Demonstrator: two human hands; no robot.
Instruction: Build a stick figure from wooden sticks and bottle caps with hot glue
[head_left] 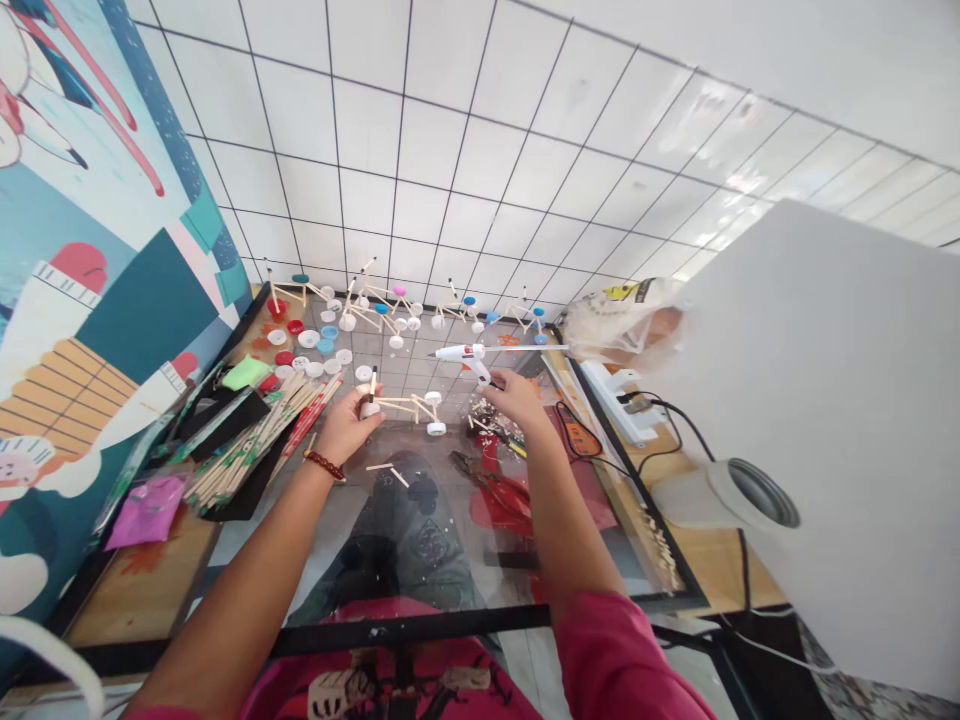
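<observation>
My left hand (349, 424) pinches the left end of a small stick model (405, 403), by a white cap with a dark-tipped upright stick. White caps sit like wheels at the model's right end. My right hand (516, 399) is closed on the handle of a white glue gun (461, 353), whose nozzle points left, above the model. A long clear glue stick (525, 348) sticks out behind the gun. Short loose sticks (390, 472) lie on the glass table just below the model.
Several similar models (397, 310) stand along the back edge. Loose caps (307, 339) and bundled sticks (251, 440) lie at the left. Red-handled pliers (499, 488) lie near my right forearm. A power strip (619, 400) and a white cup-like container (724, 495) are at the right.
</observation>
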